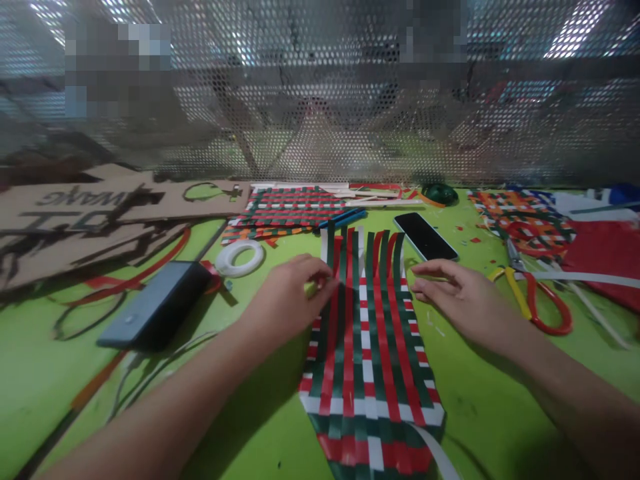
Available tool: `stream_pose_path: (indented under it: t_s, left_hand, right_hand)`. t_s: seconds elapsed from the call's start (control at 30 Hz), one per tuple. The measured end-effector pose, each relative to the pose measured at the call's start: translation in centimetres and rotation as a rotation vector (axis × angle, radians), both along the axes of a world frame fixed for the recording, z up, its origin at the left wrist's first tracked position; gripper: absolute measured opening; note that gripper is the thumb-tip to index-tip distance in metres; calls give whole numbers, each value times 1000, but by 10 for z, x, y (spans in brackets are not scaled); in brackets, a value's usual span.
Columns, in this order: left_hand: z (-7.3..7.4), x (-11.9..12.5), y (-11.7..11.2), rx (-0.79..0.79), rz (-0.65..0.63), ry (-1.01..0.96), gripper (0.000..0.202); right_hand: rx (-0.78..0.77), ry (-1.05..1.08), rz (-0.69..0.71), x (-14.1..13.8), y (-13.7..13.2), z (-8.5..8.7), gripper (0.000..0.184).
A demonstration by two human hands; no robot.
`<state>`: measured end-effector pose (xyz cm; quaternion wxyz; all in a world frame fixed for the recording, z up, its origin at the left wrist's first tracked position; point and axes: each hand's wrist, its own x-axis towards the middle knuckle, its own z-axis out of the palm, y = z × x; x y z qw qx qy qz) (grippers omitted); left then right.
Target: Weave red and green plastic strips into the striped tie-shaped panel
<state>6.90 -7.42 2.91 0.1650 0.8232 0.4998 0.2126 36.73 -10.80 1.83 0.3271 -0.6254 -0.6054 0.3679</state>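
Note:
A woven mat (370,347) of red, green and white paper strips lies on the green table between my hands, its far ends loose and unwoven. My left hand (290,297) rests at the mat's left edge, fingers curled and pinching at a strip there. At the mat's right edge lies my right hand (455,290), fingers stretched flat and together, tips touching the outer green strip.
A dark phone (425,237) lies just beyond my right hand. Red-and-yellow scissors (535,297) lie to the right. A tape roll (240,258) and a dark power bank (157,303) sit left. Other woven mats (290,207), cardboard (75,220) and a perforated metal screen (320,100) stand behind.

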Motion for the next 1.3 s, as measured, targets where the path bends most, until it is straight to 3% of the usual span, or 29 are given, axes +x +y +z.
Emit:
stream_pose_path:
  t_s: [0.07, 0.17, 0.23, 0.37, 0.43, 0.77, 0.87, 1.0, 1.1, 1.3]
  left_hand:
    - [-1, 7, -12, 72, -91, 95, 49]
    - [-10, 15, -27, 8, -233, 311, 87]
    - [-16, 18, -31, -24, -292, 379, 87]
    - [-21, 21, -32, -48, -289, 414, 87]
    - [-20, 22, -32, -43, -283, 421, 87]
    - [-25, 27, -34, 8, -267, 467, 88]
    - [-24, 26, -33, 36, -272, 453, 90]
    - [-23, 23, -29, 90, -284, 407, 91]
    - [-23, 23, -26, 119, -280, 374, 88]
    - [-25, 29, -24, 171, -234, 348, 84]
  right_hand:
    - [-69, 204, 2, 3, -1, 2, 30]
    - [-117, 330, 4, 4, -1, 3, 33]
    - [-93, 174, 16, 2, -1, 0, 38]
    - [78, -341, 90, -7, 0, -8, 42]
    - [136, -446, 144, -10, 1, -10, 43]
    - [202, -501, 215, -10, 0, -10, 29]
    - [288, -504, 217, -11, 1, -14, 33]
    - [406, -539, 323, -17, 6, -19, 44]
    - [396, -562, 382, -23, 10, -23, 50]
    - [349, -568, 370, -27, 11, -25, 46]
